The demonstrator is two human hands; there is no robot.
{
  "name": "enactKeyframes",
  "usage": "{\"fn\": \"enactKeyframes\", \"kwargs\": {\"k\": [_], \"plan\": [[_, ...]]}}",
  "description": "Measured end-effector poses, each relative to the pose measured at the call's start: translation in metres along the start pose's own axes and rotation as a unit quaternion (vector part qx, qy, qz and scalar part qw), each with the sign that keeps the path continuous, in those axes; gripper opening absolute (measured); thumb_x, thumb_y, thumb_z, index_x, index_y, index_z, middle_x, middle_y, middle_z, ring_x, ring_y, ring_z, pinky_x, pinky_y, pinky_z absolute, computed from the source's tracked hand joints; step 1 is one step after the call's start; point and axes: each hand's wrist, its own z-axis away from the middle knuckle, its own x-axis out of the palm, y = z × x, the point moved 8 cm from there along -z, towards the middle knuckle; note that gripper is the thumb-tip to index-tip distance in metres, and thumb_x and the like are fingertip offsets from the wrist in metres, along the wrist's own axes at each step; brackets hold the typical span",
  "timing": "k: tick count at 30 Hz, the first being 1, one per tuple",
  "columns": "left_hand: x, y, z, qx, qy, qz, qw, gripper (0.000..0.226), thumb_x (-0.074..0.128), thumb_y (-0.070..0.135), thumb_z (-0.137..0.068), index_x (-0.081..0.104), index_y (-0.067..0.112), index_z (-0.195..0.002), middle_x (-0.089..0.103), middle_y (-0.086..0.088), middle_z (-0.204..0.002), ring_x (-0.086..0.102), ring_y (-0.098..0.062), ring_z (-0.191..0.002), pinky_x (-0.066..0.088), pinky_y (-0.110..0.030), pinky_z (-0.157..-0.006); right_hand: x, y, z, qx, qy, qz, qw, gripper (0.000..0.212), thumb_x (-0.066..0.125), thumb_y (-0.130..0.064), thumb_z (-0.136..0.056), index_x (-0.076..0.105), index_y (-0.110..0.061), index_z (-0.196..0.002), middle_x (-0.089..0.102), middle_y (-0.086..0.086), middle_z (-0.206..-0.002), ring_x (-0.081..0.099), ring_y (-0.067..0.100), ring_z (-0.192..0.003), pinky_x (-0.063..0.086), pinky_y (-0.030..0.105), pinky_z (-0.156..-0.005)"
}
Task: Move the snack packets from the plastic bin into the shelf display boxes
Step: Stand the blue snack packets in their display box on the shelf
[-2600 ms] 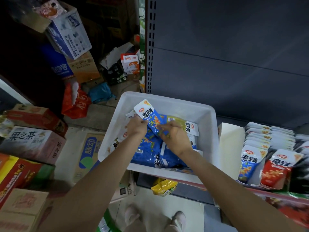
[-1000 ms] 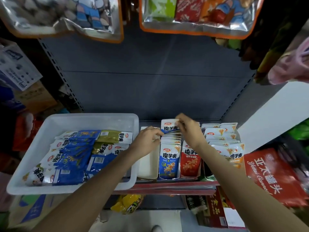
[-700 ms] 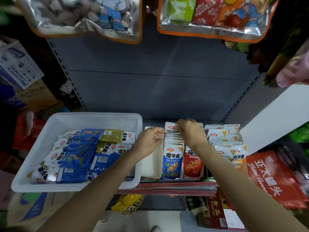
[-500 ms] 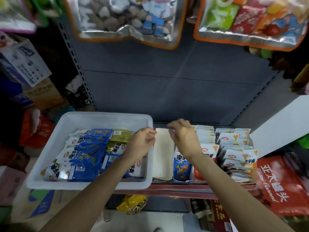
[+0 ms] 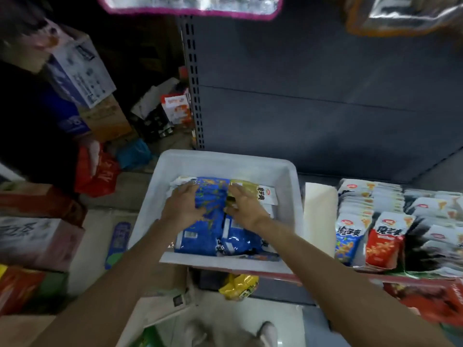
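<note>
A white plastic bin (image 5: 225, 161) sits on the shelf at centre, holding blue snack packets (image 5: 213, 196) and an olive one (image 5: 241, 185). Both hands are down inside it. My left hand (image 5: 184, 206) lies with fingers spread on the blue packets. My right hand (image 5: 244, 205) rests on the pile by the olive packet, fingers apart. Neither hand has lifted a packet. To the right stand the shelf display boxes (image 5: 348, 236), with a blue-fronted row and a red-fronted row (image 5: 384, 240) of packets. One white box (image 5: 319, 214) next to the bin looks empty.
Cardboard cartons (image 5: 37, 239) and a red bag (image 5: 96, 171) crowd the floor at left. A yellow packet (image 5: 239, 286) lies under the shelf edge. Foil bags (image 5: 190, 6) hang above. The grey shelf back panel (image 5: 313, 96) rises behind the bin. Feet show at the bottom.
Both hands have left the display boxes and moved left into the bin, landing on the packet pile. The view has swung left and down with them.
</note>
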Motion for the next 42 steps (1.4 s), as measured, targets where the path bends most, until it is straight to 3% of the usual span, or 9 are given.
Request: {"fn": "enactKeyframes", "kwargs": {"k": [4,10,16,22,27,31,35,39,42], "plan": [[-0.001,-0.023,0.002,-0.006,-0.045,0.029,0.999,0.069,0.065,0.038,-0.083,0.039,0.012,-0.141,0.039,-0.009,-0.145,0.039,-0.028,-0.132,0.038,-0.04,-0.104,0.019,-0.016,-0.032,0.016,-0.031,0.053,0.998,0.067,0.047,-0.025,-0.098,0.009,-0.014,-0.152,0.0,0.003,-0.159,0.007,0.021,-0.146,0.015,0.031,-0.118],[-0.001,-0.035,0.004,-0.009,-0.054,0.066,0.996,0.055,0.063,0.025,-0.087,0.046,0.006,-0.137,0.043,-0.013,-0.142,0.042,-0.027,-0.13,0.037,-0.034,-0.104,0.019,-0.033,-0.04,0.052,0.053,0.189,0.979,0.037,0.05,-0.015,-0.096,0.046,-0.011,-0.133,0.045,0.013,-0.133,0.052,0.03,-0.117,0.041,0.039,-0.101],[-0.006,-0.028,0.005,-0.077,-0.022,0.159,0.984,0.03,0.059,0.032,-0.087,0.066,0.007,-0.103,0.062,-0.009,-0.112,0.053,-0.029,-0.112,0.041,-0.034,-0.094,0.019,-0.045,-0.017,-0.012,0.122,0.27,0.955,0.04,0.045,-0.005,-0.095,0.046,-0.014,-0.133,0.041,0.014,-0.134,0.053,0.032,-0.113,0.044,0.039,-0.093],[-0.015,-0.002,0.004,-0.121,0.022,0.432,0.893,0.029,0.05,0.028,-0.097,0.06,0.003,-0.088,0.066,-0.018,-0.093,0.066,-0.031,-0.083,0.053,-0.043,-0.085,-0.003,-0.056,0.013,-0.105,0.203,0.192,0.954,0.015,0.064,-0.007,-0.078,0.073,-0.011,-0.089,0.065,0.01,-0.085,0.063,0.033,-0.055,0.049,0.032,-0.048],[-0.013,0.041,-0.001,-0.059,0.03,0.423,0.904,0.026,0.049,0.018,-0.074,0.062,0.0,-0.089,0.068,-0.021,-0.086,0.067,-0.037,-0.086,0.054,-0.053,-0.08,-0.034,-0.026,0.046,-0.087,0.194,0.002,0.977,0.03,0.056,-0.02,-0.094,0.062,-0.019,-0.123,0.057,0.001,-0.122,0.059,0.019,-0.106,0.05,0.032,-0.087],[-0.008,0.111,0.007,0.029,-0.03,0.37,0.928,0.017,0.055,0.012,-0.088,0.062,0.001,-0.098,0.069,-0.02,-0.09,0.067,-0.035,-0.084,0.054,-0.053,-0.076,-0.085,0.007,0.067,-0.038,0.265,-0.099,0.958,0.059,0.055,-0.023,-0.094,0.026,-0.028,-0.146,0.039,-0.005,-0.126,0.048,0.009,-0.102,0.036,0.015,-0.087],[0.01,0.184,0.016,0.103,-0.093,0.373,0.918,0.016,0.051,0.003,-0.094,0.06,-0.004,-0.105,0.065,-0.01,-0.089,0.062,-0.02,-0.081,0.055,-0.041,-0.073,-0.134,0.06,0.082,-0.005,0.296,-0.22,0.93,0.087,0.059,-0.004,-0.088,0.006,-0.042,-0.146,0.053,0.011,-0.121,0.057,0.025,-0.101,0.049,0.042,-0.09],[0.025,0.24,0.021,0.142,-0.102,0.357,0.918,0.019,0.053,0.004,-0.093,0.059,-0.002,-0.11,0.068,-0.01,-0.1,0.064,-0.018,-0.086,0.053,-0.02,-0.064,-0.178,0.118,0.107,0.038,0.282,-0.295,0.912,0.08,0.06,0.009,-0.083,0.028,-0.028,-0.146,0.059,0.014,-0.085,0.057,0.019,-0.076,0.052,0.034,-0.071],[0.032,0.261,0.018,0.127,-0.037,0.373,0.918,0.022,0.059,0.003,-0.089,0.058,-0.003,-0.111,0.068,-0.017,-0.103,0.065,-0.026,-0.093,0.053,-0.032,-0.081,-0.207,0.143,0.124,0.025,0.278,-0.29,0.915,0.048,0.058,0.017,-0.08,0.053,-0.01,-0.12,0.061,0.002,-0.087,0.056,0.012,-0.081,0.049,0.032,-0.071]]}}
